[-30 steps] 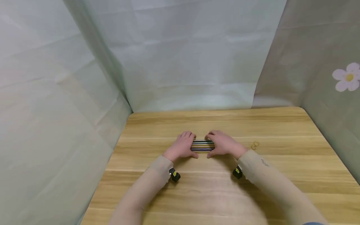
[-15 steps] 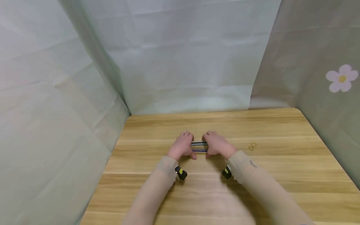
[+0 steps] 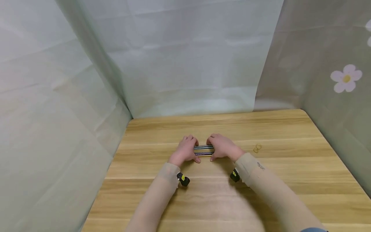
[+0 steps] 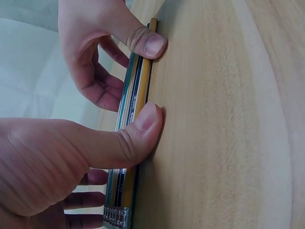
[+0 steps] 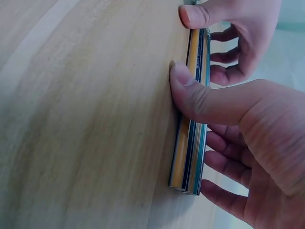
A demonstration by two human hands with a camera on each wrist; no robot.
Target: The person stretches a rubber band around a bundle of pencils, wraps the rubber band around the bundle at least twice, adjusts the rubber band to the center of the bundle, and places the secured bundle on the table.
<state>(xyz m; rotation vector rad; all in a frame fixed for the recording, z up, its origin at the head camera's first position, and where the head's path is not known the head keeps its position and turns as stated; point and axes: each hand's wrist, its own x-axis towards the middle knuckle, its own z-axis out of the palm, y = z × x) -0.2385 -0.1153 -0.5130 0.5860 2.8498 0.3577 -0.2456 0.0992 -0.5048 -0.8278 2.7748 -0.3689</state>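
Lying left to right near the middle of the table (image 3: 214, 203), a bundle of slender pencils (image 3: 204, 150) is filling the gap between two bare hands; whether it is resting fully on the wood or being lifted slightly, I cannot tell. Yellow, black and green barrels are running side by side, with metal ferrules (image 4: 116, 217) showing at the left end and flat ends at the right.

The left hand (image 3: 186, 150) is gripping the left part of the bundle, and the right hand (image 3: 224, 148) is gripping the right part. Both thumbs are pressing from the near side while the fingers are curling behind the far side, probably so that the barrels are being squeezed into line instead of rolling apart. Holding at two places along the length is likely stopping either end from fanning out.

To the right, well apart from the bundle, thin yellowish loops (image 3: 257, 148), perhaps rubber bands, are lying loose on the wood, where the right hand seems able to reach them easily. Nearer, light sleeves (image 3: 156, 196) are covering the forearms, with a small black device sitting at each wrist. Beyond the table's far edge, pale cloth (image 3: 188, 64) is hanging.
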